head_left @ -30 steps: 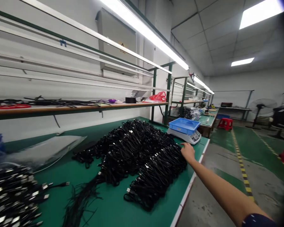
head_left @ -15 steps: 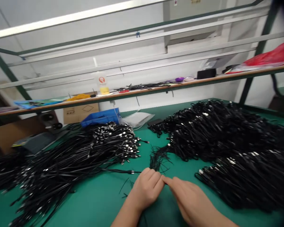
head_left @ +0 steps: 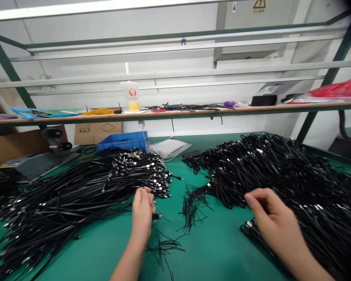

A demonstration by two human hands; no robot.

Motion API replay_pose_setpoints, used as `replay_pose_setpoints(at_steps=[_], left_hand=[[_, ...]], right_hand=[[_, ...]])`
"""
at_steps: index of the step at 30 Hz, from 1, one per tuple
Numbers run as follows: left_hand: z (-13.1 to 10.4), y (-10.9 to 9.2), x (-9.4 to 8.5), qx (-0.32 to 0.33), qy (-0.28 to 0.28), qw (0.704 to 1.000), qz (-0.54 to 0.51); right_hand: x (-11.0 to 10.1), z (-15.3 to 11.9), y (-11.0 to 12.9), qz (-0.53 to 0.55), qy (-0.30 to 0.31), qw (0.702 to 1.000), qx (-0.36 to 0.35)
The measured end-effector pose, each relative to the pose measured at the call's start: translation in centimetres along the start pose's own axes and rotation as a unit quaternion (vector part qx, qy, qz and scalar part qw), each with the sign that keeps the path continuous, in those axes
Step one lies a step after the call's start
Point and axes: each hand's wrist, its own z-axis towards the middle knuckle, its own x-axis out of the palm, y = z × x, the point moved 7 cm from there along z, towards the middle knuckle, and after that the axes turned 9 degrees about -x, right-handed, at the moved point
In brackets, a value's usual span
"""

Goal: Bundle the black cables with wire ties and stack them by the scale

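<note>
My left hand (head_left: 143, 208) is closed at the near edge of the left heap of black cables (head_left: 87, 191); what its fingers hold, if anything, is hidden. A cable end with a metal plug (head_left: 157, 216) shows just right of that wrist. My right hand (head_left: 270, 210) hovers by the right heap of looped black cables (head_left: 251, 168), thumb and forefinger curved with a gap between them and nothing visible in it. Thin black ties (head_left: 193, 205) lie between the heaps, and more loose ties (head_left: 166, 246) lie closer to me.
A blue bin (head_left: 123, 141), a white plastic bag (head_left: 169, 148) and a dark flat object (head_left: 191, 154) sit at the back. Above them runs a shelf (head_left: 163, 114) with a bottle (head_left: 132, 97). A grey device (head_left: 32, 166) stands at left.
My hands were together at the front centre and have parted. The left moved up and left to the cable heap, the right moved right and up. The loose ties nearer me are now uncovered.
</note>
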Motion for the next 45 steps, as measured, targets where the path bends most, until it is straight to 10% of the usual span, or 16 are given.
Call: replay_pose_setpoints(at_steps=[5, 10, 29, 45], left_hand=[[-4.5, 2.3, 6.9, -0.112, 0.196, 0.972, -0.064], [-6.3, 3.6, 9.1, -0.127, 0.259, 0.955, -0.060], [-6.8, 3.9, 8.7, -0.079, 0.228, 0.971, 0.007], [-7.9, 3.6, 10.0, -0.154, 0.318, 0.931, -0.089]], right_hand=[[8.5, 0.4, 4.0, 0.181, 0.101, 0.978, 0.015], [13.2, -2.6, 5.1, 0.247, 0.160, 0.956, 0.007], [16.6, -7.5, 3.8, 0.363, 0.222, 0.889, 0.169], [16.3, -7.2, 3.9, 0.347, 0.203, 0.908, 0.115]])
